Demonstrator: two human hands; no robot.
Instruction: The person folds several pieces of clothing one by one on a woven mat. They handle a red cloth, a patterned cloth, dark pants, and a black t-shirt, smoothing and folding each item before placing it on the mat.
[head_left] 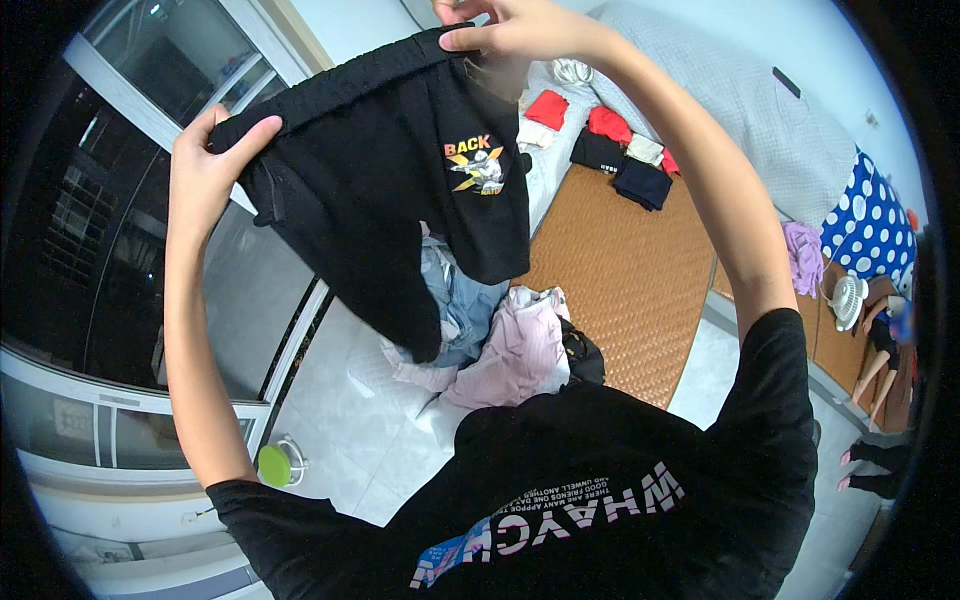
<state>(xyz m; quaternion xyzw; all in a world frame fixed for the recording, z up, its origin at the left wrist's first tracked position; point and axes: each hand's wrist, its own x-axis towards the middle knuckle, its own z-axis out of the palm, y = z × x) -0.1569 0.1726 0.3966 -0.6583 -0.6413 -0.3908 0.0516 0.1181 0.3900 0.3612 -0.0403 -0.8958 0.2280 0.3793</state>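
A pair of black shorts (370, 170) hangs spread by its gathered elastic waistband in front of me. One leg bears a printed figure with orange and yellow lettering. My left hand (213, 152) pinches one end of the waistband, thumb on the near side. At the other end, higher up, my right hand (515, 32) grips the waistband with its thumb across the front. Below the shorts, partly covered by them, lies a heap of clothes with blue denim (460, 300) and a pink striped garment (515, 345).
Folded clothes, among them a red piece (546, 108) and a dark navy one (642, 186), lie by the woven mat (625, 270). A grey quilt (720, 110) is behind. A green-topped stool (274, 465) stands near the glass door. At right are a white fan (849, 302) and people.
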